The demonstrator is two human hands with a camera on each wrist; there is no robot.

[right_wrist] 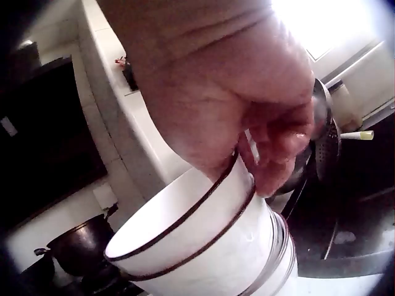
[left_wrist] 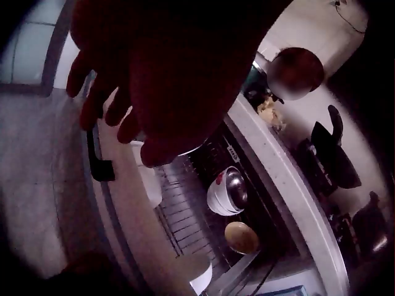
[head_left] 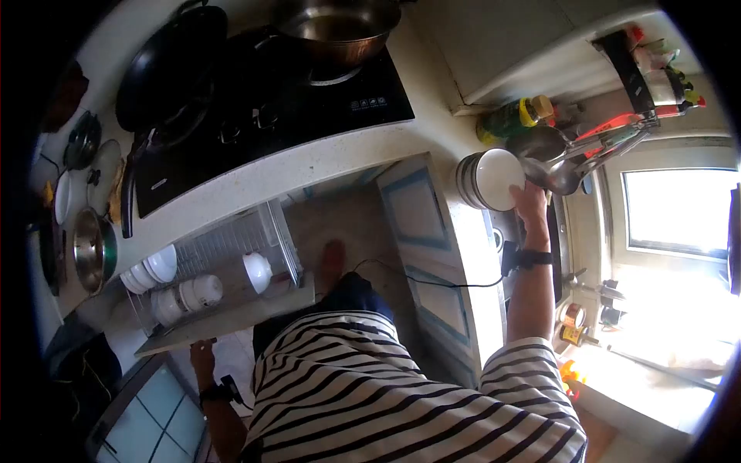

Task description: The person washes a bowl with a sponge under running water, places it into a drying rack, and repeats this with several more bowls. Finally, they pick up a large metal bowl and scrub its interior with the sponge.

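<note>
My right hand (head_left: 530, 204) pinches the rim of a white bowl (head_left: 498, 177) with a dark edge, thumb inside and fingers outside, in the right wrist view. That bowl tops a nested stack of white bowls (right_wrist: 281, 262) at the counter's right corner. My left hand (head_left: 202, 361) is at the front of a pulled-out drawer, its relaxed fingers (left_wrist: 92, 111) overlapping the black handle (left_wrist: 99, 161). Inside the drawer's wire rack (head_left: 208, 251) stand several white bowls (head_left: 202, 292) in rows, and one white bowl (head_left: 258, 272) sits apart near the right end.
A black cooktop (head_left: 309, 112) carries a wok (head_left: 174, 65) and a steel pan (head_left: 340, 35). Ladles (head_left: 567, 179) hang by the sink, near an oil bottle (head_left: 509, 121). A metal pot (head_left: 91, 247) stands at left. A cable (head_left: 455, 285) runs to my right wrist.
</note>
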